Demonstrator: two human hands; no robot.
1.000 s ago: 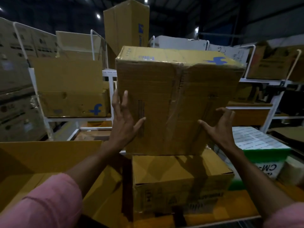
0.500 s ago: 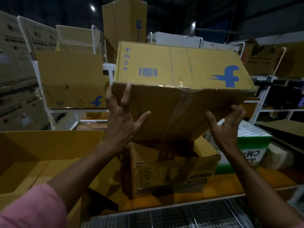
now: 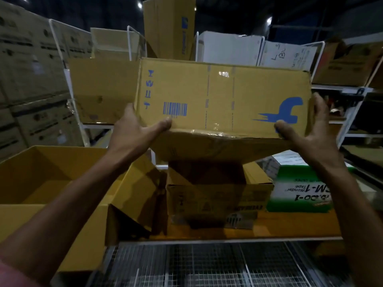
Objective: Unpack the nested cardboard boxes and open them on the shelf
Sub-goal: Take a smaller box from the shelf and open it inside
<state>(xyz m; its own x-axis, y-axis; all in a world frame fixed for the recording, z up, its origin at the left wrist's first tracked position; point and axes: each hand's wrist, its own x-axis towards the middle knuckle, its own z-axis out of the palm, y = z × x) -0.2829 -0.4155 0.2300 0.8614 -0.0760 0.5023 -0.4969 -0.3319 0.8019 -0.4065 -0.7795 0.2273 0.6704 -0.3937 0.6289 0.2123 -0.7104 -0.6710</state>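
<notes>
A taped brown cardboard box (image 3: 223, 96) with a blue barcode and a blue logo is tipped toward me, its printed face up. My left hand (image 3: 134, 131) grips its left near corner, thumb on the printed face by the barcode. My right hand (image 3: 306, 129) grips the right near corner, thumb on the logo, fingers up the right side. The box hangs just above a smaller closed cardboard box (image 3: 217, 193) standing on the shelf (image 3: 269, 228).
An open, empty cardboard box (image 3: 41, 183) sits at the left with a flap hanging. A green and white tape carton (image 3: 300, 189) lies at the right. Wire mesh (image 3: 207, 264) runs below the shelf edge. White racks with more cartons stand behind.
The box has been tipped further toward me and lifted, so its printed face now shows fully. Both hands slid from its front face to the near corners.
</notes>
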